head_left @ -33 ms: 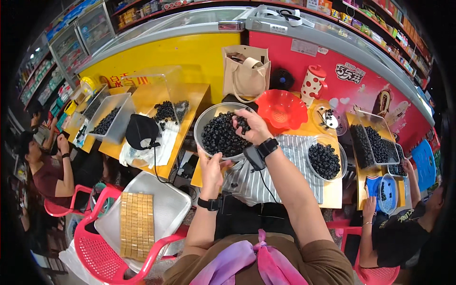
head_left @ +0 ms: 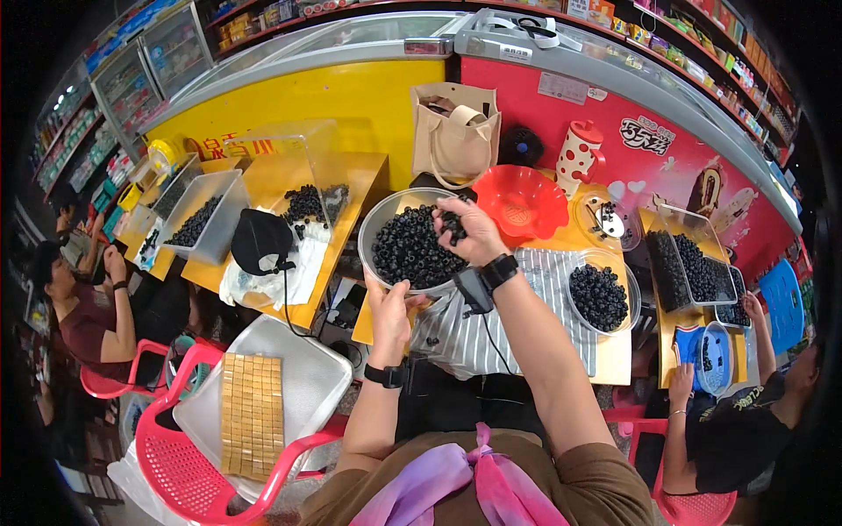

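Observation:
A clear round bowl (head_left: pixel 368 215) full of small black round pieces (head_left: pixel 405 250) is tilted toward me at the table's left edge. My left hand (head_left: pixel 388 316) grips the bowl's near rim, thumb at the wall. Over the bowl's right side, my right hand (head_left: pixel 474 232) curls around a cluster of the black pieces, palm partly turned up. Some of these pieces look ring-like, with a hole. A second clear tub (head_left: pixel 599 298) of the same pieces stands to the right, on or beside a grey striped cloth (head_left: pixel 553 298).
Behind the bowl are a red scalloped basin (head_left: pixel 519 206), a beige tote bag (head_left: pixel 453 140) and a dotted cup (head_left: pixel 579 158). A black cap (head_left: pixel 261 241) lies on the left table. A pink chair (head_left: pixel 175 447) stands at my left. People sit working on both sides.
My right hand has shifted slightly to the right, still closed around the black pieces. My left hand and the bowl look the same.

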